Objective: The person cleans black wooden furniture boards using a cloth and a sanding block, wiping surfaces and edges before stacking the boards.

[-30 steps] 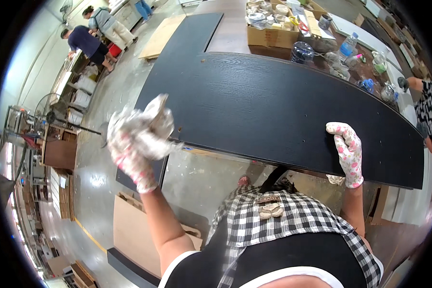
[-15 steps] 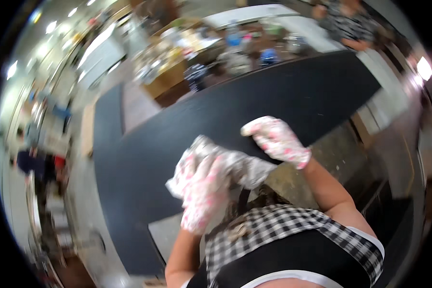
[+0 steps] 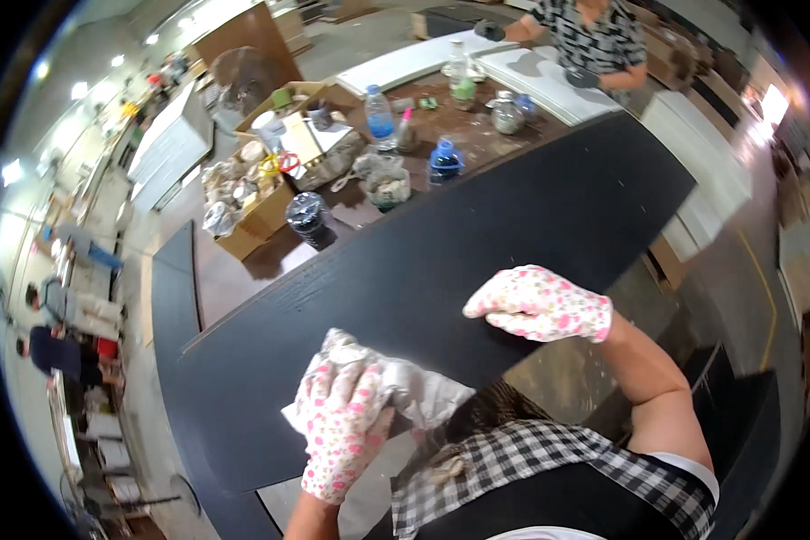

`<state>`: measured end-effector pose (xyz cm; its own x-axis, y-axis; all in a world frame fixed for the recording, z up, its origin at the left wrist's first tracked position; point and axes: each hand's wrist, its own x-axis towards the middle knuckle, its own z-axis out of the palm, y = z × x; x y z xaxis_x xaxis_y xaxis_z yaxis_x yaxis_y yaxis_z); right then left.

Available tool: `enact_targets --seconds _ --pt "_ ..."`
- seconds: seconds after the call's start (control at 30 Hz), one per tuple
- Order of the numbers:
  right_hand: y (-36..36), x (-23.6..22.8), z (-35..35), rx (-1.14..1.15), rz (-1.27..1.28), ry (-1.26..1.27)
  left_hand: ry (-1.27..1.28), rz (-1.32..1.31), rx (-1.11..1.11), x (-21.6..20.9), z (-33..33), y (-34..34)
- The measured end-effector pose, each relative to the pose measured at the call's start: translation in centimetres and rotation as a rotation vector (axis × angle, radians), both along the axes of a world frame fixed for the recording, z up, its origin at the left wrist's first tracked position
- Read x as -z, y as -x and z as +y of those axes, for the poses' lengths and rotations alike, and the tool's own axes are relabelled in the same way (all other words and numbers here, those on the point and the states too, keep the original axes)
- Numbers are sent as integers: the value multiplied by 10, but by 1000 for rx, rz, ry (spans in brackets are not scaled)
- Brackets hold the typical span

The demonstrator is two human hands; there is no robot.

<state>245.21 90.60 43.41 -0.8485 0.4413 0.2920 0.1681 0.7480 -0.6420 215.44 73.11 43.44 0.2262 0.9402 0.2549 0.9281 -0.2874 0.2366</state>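
My left hand (image 3: 344, 418), in a white glove with pink flowers, presses on a crumpled pale grey cloth (image 3: 423, 389), its fingers bent over the fabric. The cloth lies at the near edge of a long black panel (image 3: 477, 238) and hangs partly over it toward my checked apron (image 3: 513, 459). My right hand (image 3: 542, 304), gloved alike, is over the panel's near edge to the right of the cloth. Its fingers are drawn together with the thumb beneath; whatever they may hold is hidden.
Beyond the panel, a brown table holds a cardboard box (image 3: 256, 225) of supplies, a dark plastic-wrapped jar (image 3: 308, 219), a blue bottle (image 3: 445, 162) and other bottles. A co-worker's gloved hand (image 3: 581, 78) rests by a white panel (image 3: 535, 83). Another black panel (image 3: 176, 279) lies left.
The view has shifted and sharpened, showing more of the far table and the co-worker. My left hand and the cloth appear lower and farther left; my right hand appears lower, its fingers drawn together.
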Motion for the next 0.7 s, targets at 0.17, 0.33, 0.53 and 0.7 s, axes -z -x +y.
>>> enact_targets --seconds 0.17,0.33,0.53,0.7 --pt "-21 -10 76 74 -18 -32 103 45 232 -1 77 -40" --pt "2 11 121 36 53 -230 -43 -38 438 10 144 -77" --pt "7 16 119 -37 -168 -289 28 -175 581 14 159 -81" --pt "7 10 116 -41 -274 -224 260 -238 657 24 155 -75"
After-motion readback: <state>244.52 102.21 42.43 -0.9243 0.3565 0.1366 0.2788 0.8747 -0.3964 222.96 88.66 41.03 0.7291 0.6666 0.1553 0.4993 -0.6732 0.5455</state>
